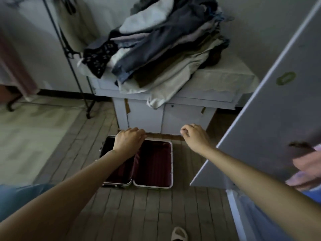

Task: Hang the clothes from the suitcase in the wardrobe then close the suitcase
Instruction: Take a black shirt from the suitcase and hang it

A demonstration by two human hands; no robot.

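The suitcase (152,164) lies open flat on the floor (139,211) in the lower middle of the frame, its two halves side by side, both lined in dark red. I can see no clothes in the right half; my left forearm crosses over the left half and hides part of it, so I cannot say for sure what lies there.

My left hand (128,141) hangs over the far edge of the left half, back of the hand up, fingers curled loosely downward, and it holds nothing that I can see. My right hand (194,136) is out to the right of the suitcase, above the floor, apart from the case. Its fingers are bent loosely and nothing is in them. There is a ring on one finger.

Just beyond the suitcase, in the middle of the frame, stands a pale cabinet (187,117) with a cloth over its top. A heap of clothes (161,49) sits on it: grey, white, beige and dark pieces, one with a black and white pattern at the left end, some hanging over the front edge.

The open wardrobe door (271,108) fills the right side of the frame. At the lower right edge, past the door, are pink and blue fabrics, blurred. At upper left a dark metal rack (74,70) stands against the wall. My sandal (178,233) shows at the bottom edge.
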